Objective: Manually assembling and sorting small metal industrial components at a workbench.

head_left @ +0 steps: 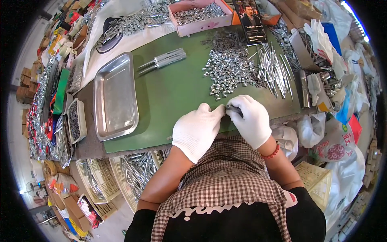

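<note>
- Right white-gloved hand (250,121) grips a dark-grey cylindrical metal piece (235,109).
- Left white-gloved hand (198,130), eight o'clock — its grip I cannot tell.
- Twelve o'clock — heaped small silver metal caps (227,71).

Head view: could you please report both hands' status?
Left hand and right hand close together; dark part in right fingers. Small metal pieces just beyond.

A cluttered metal-parts workshop, green-topped workbench (173,90), heaped small silver metal cones (225,70) on its right, pink cardboard box (205,27) of metal pieces (201,14) at far edge, cream plastic crates (105,181) of metal rods (139,171) near left.
</note>
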Motion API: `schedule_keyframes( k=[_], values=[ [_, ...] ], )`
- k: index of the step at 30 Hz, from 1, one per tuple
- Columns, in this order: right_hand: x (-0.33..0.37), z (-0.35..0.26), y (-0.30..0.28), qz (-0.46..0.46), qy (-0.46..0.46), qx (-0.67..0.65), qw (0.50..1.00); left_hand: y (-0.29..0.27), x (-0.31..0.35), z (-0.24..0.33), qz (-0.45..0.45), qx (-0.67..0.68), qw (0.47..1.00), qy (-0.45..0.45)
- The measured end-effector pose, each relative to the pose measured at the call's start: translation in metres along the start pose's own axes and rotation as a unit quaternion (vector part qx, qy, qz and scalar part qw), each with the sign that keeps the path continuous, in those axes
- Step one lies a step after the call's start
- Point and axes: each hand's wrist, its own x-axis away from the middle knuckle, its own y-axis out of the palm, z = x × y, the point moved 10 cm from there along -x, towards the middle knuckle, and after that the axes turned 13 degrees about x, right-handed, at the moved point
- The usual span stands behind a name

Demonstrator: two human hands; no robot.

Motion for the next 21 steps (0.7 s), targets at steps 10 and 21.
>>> schedule_keyframes(
  k=[10,21],
  values=[
    [0.005,-0.006,-0.003,0.001,-0.012,0.009,1.0,0.002,0.004,-0.006,-0.009,0.015,0.999,-0.029],
    [-0.013,-0.008,-0.011,-0.008,-0.065,0.034,0.997,0.001,-0.005,-0.01,-0.025,0.033,0.998,-0.038]
  ],
)
